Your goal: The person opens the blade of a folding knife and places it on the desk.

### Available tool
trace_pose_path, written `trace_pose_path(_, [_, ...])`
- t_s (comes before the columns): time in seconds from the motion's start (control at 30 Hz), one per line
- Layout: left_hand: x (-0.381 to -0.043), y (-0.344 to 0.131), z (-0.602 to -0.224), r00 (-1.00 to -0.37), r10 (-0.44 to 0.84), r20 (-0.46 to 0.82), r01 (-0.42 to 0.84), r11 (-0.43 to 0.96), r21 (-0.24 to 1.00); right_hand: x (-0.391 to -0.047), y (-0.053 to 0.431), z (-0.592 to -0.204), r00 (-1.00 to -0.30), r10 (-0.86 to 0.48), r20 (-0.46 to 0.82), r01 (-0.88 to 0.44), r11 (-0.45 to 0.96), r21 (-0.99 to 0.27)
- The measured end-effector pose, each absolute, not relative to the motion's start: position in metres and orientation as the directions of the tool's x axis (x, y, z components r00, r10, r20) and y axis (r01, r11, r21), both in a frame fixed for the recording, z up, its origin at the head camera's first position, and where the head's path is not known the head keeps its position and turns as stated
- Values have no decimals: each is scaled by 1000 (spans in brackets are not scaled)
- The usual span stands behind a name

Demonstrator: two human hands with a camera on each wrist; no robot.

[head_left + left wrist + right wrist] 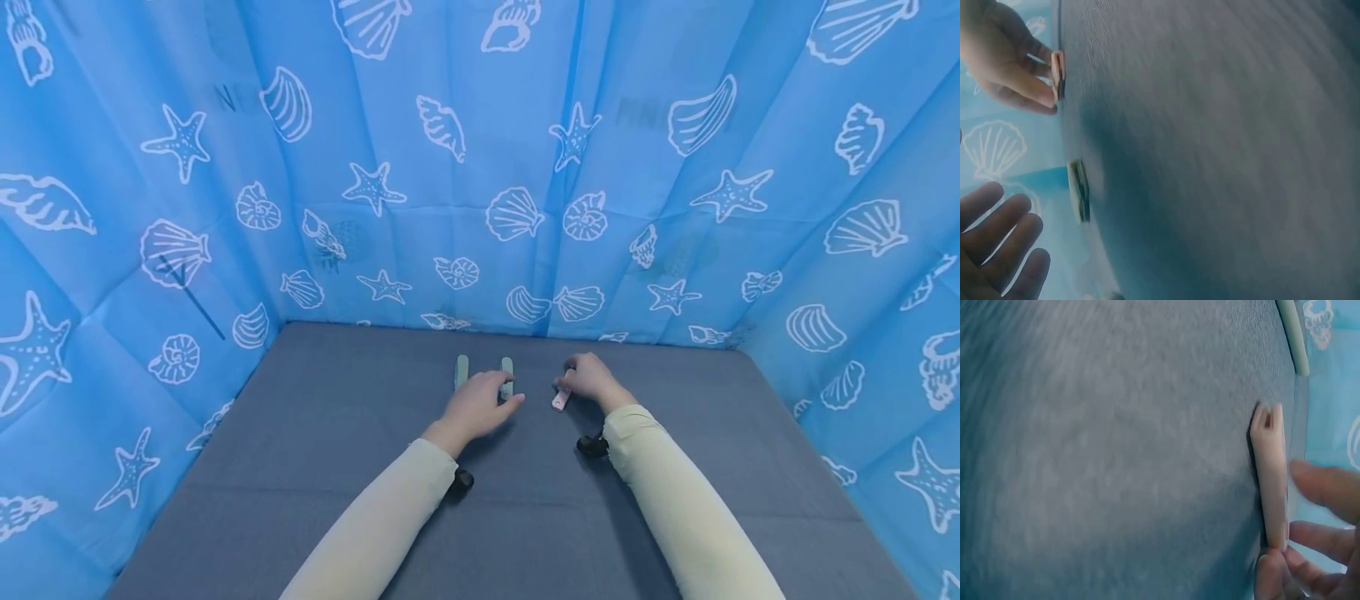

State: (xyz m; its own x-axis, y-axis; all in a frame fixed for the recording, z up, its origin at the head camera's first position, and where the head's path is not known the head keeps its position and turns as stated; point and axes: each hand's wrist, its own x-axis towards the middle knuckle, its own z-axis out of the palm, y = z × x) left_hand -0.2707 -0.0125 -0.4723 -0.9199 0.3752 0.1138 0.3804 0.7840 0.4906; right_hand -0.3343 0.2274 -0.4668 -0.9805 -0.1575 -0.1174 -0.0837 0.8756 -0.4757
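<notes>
Three slim bar-like pieces, one pink and two green, lie on the grey table. The pink bar has a notched end, plainest in the right wrist view. My right hand pinches its far end between fingertips, while another finger stays apart from it. Over the two green bars hovers my left hand, its fingers spread and holding nothing. It partly covers the left green bar and overlaps the right green bar in the head view. From the left wrist, one green bar shows two layers with a gap.
A grey cloth covers the table. Blue curtains with white shell and starfish prints hang along its back and both sides. Black wrist cameras sit under both cuffs, close over the cloth.
</notes>
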Motion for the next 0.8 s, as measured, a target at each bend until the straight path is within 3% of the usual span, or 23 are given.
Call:
trace_pose_path(0.5, [-269,22,-486,-940,331,77,303,713,633,-331,229,-467,-958,67,-278,230,760,-608])
trace_pose_path(0.8, [-260,39,-489,-955,288,64,237,619,749,-310,232,-455,-973,10,-229,192,583,-790])
